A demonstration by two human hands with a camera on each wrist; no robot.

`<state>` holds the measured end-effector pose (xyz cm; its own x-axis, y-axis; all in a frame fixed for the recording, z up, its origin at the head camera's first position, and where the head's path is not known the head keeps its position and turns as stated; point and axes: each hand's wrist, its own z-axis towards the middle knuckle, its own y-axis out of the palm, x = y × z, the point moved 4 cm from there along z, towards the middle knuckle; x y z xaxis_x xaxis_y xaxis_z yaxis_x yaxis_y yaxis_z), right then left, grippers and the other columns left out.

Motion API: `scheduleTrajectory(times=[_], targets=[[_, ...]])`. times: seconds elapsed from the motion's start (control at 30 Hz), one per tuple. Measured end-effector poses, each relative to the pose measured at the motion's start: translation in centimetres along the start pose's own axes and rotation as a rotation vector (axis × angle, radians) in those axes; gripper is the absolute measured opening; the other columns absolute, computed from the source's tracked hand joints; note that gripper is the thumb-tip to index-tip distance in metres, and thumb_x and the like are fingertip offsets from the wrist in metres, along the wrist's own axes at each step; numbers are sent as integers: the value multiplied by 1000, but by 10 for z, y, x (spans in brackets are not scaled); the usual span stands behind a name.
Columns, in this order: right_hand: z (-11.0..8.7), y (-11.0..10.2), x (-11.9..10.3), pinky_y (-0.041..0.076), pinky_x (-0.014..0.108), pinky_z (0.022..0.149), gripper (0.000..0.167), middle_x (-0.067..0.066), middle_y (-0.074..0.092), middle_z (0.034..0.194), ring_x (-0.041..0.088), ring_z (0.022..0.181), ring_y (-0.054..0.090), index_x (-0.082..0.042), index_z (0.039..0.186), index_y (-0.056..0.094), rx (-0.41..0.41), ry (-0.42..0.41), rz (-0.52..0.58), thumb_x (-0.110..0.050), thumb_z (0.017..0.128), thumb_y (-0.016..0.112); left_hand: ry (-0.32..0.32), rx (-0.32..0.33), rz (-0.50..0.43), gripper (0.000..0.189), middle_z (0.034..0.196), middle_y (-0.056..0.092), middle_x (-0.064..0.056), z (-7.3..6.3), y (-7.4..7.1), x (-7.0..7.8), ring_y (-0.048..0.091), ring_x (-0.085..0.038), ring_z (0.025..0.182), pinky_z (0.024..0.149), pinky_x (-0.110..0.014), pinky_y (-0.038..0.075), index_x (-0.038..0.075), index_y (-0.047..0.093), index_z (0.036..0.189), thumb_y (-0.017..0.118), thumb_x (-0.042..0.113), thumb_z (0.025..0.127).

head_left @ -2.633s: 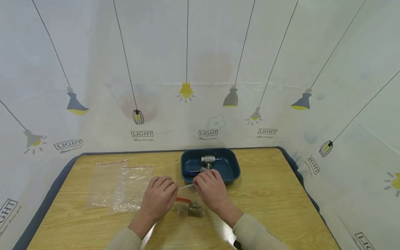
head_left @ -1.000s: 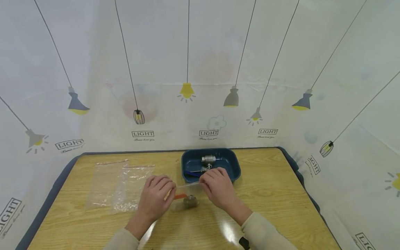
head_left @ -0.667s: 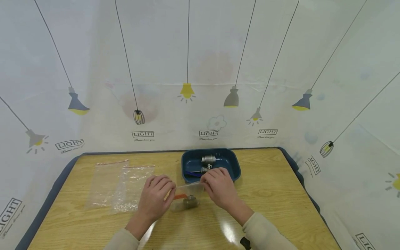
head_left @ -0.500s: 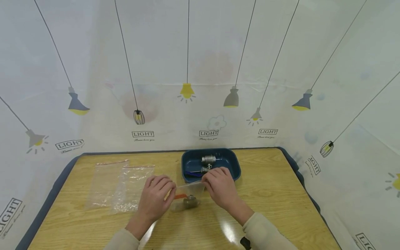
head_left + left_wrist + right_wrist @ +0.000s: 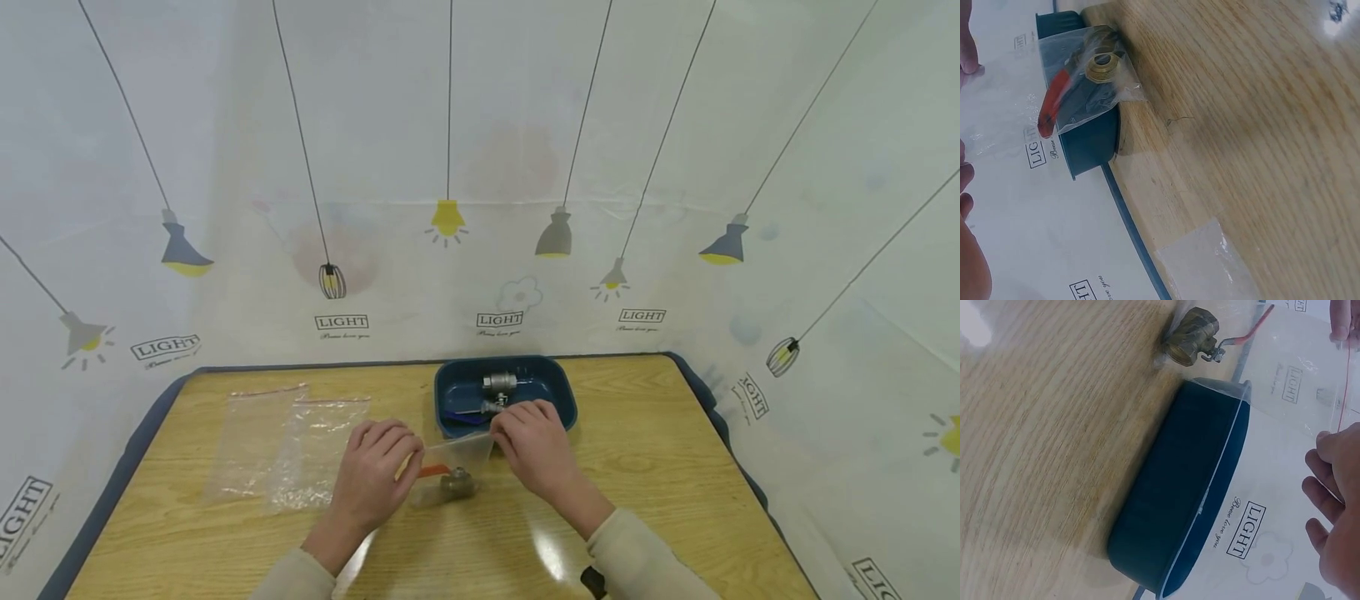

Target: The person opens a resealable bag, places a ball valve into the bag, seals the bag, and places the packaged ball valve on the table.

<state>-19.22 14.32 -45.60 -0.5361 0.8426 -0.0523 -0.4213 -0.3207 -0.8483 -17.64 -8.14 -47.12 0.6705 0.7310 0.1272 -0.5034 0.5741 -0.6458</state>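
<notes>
A clear zip-lock bag (image 5: 467, 451) hangs between my two hands, held by its top edge. Inside it is a brass ball valve (image 5: 457, 484) with a red lever handle (image 5: 432, 471). My left hand (image 5: 377, 472) pinches the bag's left top corner. At the opposite end of the red zip strip (image 5: 1345, 381), my right hand (image 5: 534, 446) pinches the other corner between thumb and forefinger. The right wrist view shows the valve (image 5: 1192, 337) low in the bag, close over the table, its lever pointing up toward the opening.
Just behind the hands stands a dark blue tray (image 5: 557, 422), holding a steel valve (image 5: 499, 382) and another valve with a blue handle (image 5: 465, 417). Two flat zip-lock bags (image 5: 247, 442) overlap on the left of the wooden table (image 5: 652, 467). A lamp-patterned sheet (image 5: 390, 167) rises behind.
Since the earliest frame, my right hand has slid rightward along the bag's top edge, and the edge is stretched wider. The valve has shifted slightly left and up. My left hand has barely moved.
</notes>
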Motion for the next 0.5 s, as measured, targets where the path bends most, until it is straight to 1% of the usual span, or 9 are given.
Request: scheduleTrajectory(times=[0.13, 0.27, 0.37, 0.5], targets=[[3, 0, -7, 43, 41, 95, 14, -9, 70, 100, 14, 100, 61, -22, 98, 66, -10, -18, 4, -26, 86, 73, 9, 21, -3, 8, 83, 69, 3, 0, -1, 0, 64, -20, 91, 86, -42, 43, 18, 67, 81, 75, 16, 78], [12, 1, -26, 42, 43, 99, 24, -8, 69, 105, 14, 104, 60, -23, 106, 66, -21, -82, -15, -31, 85, 74, 27, 45, -6, 9, 83, 70, 3, 1, -1, 2, 64, -20, 91, 85, -42, 44, 17, 68, 81, 75, 16, 77], [20, 5, -44, 42, 40, 99, 21, -10, 68, 102, 12, 102, 61, -25, 105, 66, -19, -143, -32, -35, 87, 71, 37, 45, 5, 7, 84, 70, 2, 1, -1, 3, 64, -20, 92, 86, -43, 45, 16, 68, 81, 74, 17, 79], [29, 9, -61, 43, 38, 97, 10, -11, 69, 96, 11, 98, 61, -26, 95, 68, -7, -194, -23, -35, 91, 66, 47, 41, 21, 5, 84, 71, 2, 1, -1, 3, 66, -20, 94, 87, -43, 46, 15, 70, 82, 74, 18, 80]])
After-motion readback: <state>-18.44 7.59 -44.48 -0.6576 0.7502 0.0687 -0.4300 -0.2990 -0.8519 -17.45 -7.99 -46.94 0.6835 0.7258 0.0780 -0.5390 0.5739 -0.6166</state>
